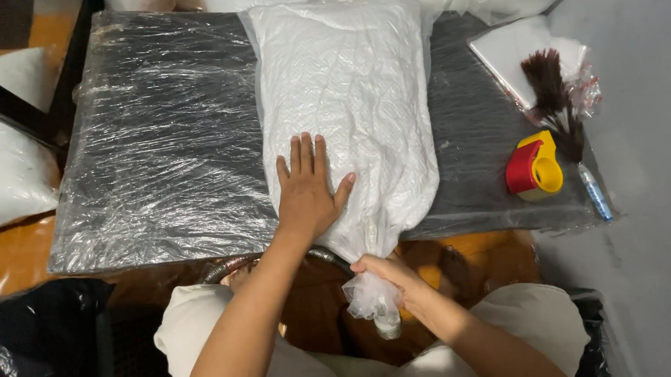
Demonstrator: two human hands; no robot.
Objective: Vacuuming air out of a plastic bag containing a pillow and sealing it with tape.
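Observation:
A white pillow sealed in a clear plastic bag (345, 88) lies lengthwise on the black, plastic-wrapped table (158, 159). My left hand (307, 186) rests flat on its near left part, fingers spread, pressing down. My right hand (390, 277) grips the bunched neck of the bag (368, 294) just below the table's front edge, where a grey hose (236, 266) curves in toward the bag's mouth.
A red and yellow tape dispenser (535, 166) sits at the table's right, beside a dark brush (552, 93), a pen (594, 192) and white sheets (515, 45). More bagged white pillows (1, 168) lie left. A black bag (30, 342) is at lower left.

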